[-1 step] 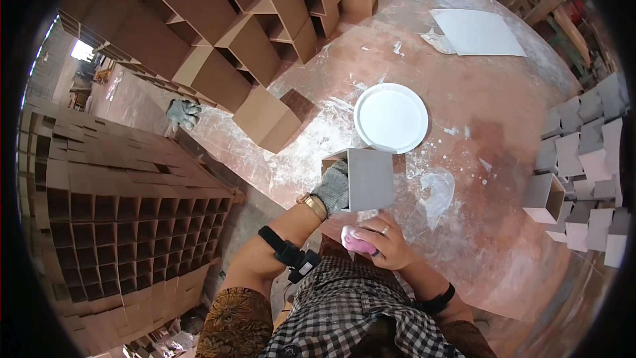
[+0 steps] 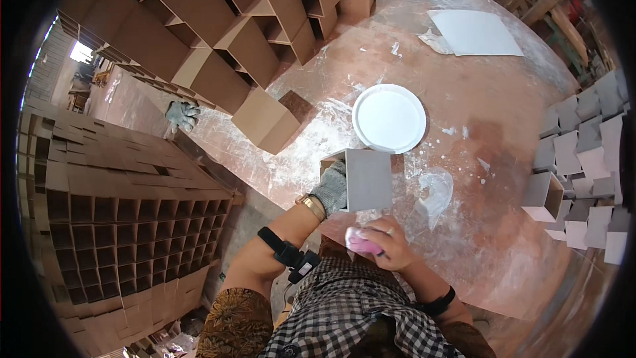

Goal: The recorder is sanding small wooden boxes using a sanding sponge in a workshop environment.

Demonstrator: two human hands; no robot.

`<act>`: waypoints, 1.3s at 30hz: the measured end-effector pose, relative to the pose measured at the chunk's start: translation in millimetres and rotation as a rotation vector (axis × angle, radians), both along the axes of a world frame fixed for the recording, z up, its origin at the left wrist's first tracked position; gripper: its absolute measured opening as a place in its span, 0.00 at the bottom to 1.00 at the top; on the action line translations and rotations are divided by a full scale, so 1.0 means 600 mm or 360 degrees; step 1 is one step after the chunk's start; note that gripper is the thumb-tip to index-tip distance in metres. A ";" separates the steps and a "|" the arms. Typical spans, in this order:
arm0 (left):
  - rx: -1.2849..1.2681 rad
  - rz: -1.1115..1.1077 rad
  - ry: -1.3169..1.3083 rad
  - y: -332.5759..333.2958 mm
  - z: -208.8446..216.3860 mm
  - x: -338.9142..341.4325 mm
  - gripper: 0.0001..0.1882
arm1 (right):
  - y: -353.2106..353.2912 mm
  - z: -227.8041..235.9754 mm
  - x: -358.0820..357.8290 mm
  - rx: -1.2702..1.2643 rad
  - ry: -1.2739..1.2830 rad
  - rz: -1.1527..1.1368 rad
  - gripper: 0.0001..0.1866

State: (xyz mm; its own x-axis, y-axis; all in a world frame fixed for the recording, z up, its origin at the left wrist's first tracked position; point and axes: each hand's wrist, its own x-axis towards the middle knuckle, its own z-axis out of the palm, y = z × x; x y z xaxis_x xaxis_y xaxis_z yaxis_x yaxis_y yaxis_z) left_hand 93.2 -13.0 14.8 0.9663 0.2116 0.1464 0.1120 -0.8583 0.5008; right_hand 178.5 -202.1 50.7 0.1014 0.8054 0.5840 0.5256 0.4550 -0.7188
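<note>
My left hand (image 2: 331, 185), in a grey knit glove, reaches into the open side of a small square box (image 2: 369, 180) and holds it up from inside; its fingers are hidden by the walls. The box face towards the right is coated pale grey, while brown board shows at its open edge. Just below the box, my bare right hand (image 2: 392, 244) is closed round a pink sponge (image 2: 362, 241) with white on it. Beyond the box sits a round white tray (image 2: 389, 118) of white liquid, its rim close to the box's top edge.
Bare brown boxes (image 2: 265, 119) are stacked at the far left, with more box cells (image 2: 132, 212) at the left. Grey-white coated boxes (image 2: 583, 159) are piled at the right. A white sheet (image 2: 478, 33), a grey glove (image 2: 181, 115) and white smears (image 2: 435, 193) lie on the reddish tabletop (image 2: 503, 245).
My right hand and the pink sponge have turned and shifted very slightly. The box stays in my left hand.
</note>
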 end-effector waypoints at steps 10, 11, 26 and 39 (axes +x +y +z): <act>0.0141 0.0203 0.0592 0.017 0.043 -0.086 0.24 | -0.092 0.002 0.046 -0.0070 0.1796 -0.0634 0.14; 0.0124 0.0242 0.0596 0.017 0.044 -0.097 0.24 | -0.092 -0.004 0.047 -0.0097 0.1869 -0.0682 0.14; -0.0739 0.0113 0.0087 0.005 0.079 -0.190 0.24 | -0.012 0.031 0.019 -0.0682 0.2793 -0.0207 0.17; -0.0301 0.0427 0.0368 0.019 -0.005 -0.098 0.21 | -0.013 0.049 0.035 -0.1200 0.1863 -0.0172 0.11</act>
